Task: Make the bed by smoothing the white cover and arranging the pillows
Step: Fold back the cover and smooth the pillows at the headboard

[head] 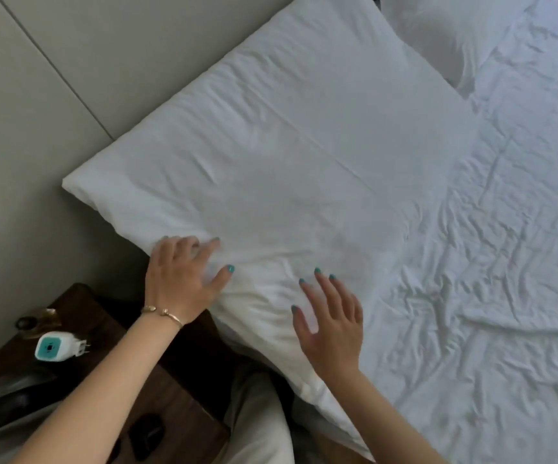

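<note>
A large white pillow (270,155) lies flat at the head of the bed, against the grey headboard. My left hand (183,276) rests on the pillow's near left edge with fingers spread. My right hand (331,323) lies flat on the pillow's near corner, fingers straight. A second white pillow (451,38) sits at the top right, partly cut off by the frame. The white cover (491,262) spreads to the right, creased and wrinkled.
A padded grey headboard (36,95) fills the left side. A dark wooden nightstand (103,333) stands beside the bed and carries a white and teal plug adapter (56,346) and a small brown object (36,321).
</note>
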{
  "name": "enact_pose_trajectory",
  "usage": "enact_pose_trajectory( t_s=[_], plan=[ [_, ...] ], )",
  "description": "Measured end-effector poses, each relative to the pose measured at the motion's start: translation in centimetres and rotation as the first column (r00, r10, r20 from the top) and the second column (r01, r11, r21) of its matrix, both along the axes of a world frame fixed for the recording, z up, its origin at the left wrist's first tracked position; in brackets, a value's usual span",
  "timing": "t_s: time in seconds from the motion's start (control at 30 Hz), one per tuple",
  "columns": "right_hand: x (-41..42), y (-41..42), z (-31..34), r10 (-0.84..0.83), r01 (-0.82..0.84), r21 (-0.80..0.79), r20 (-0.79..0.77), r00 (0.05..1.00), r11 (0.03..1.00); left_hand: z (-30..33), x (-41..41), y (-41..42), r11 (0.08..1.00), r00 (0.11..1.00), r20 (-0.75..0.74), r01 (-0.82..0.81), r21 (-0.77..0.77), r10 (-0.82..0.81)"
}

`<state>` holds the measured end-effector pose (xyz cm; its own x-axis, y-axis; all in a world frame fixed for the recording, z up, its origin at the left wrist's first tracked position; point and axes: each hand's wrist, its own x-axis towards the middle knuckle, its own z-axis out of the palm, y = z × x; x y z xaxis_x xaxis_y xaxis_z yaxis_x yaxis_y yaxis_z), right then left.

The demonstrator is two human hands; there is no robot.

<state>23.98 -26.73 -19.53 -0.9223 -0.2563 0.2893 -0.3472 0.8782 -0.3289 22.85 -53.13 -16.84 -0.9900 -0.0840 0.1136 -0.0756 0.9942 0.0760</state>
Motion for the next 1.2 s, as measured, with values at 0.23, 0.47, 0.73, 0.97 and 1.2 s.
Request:
enact_pose_trajectory(
  t_s=[0.23,0.47,0.73,0.97,1.2],
  plan=[
    [-10.4,-5.8,2.4,0.044,-0.08,0.178,0.193,0.98,0.981,2.0,-10.9,-2.7,0.956,0.946,0.16,-0.291,0.03,0.283],
    [-3.8,3.2,-2.1,0.02,-0.186,0.383,0.399,0.917,0.905,0.1,-7.0,-7.8,0.828,0.8,0.373,-0.545,0.127,0.469],
    [-13.3,1.1,6.0,0.007,-0.006,-0.009,0.11,0.994,1.0,7.3,-17.0,-1.6,0.895,0.913,0.19,-0.395,0.206,0.36],
    [-36.3,-10.1,8.2,0.226,-0.326,0.237,0.366,0.903,0.915,2.6,-29.9,0.2,0.948,0.961,0.069,-0.277,0.154,0.269],
    [-48.6,-9.5,3.2,0.452,-0.522,0.455,0.26,0.853,0.722,-2.2,-32.7,1.1,0.95,0.951,-0.049,-0.299,0.092,0.304]
  ],
)
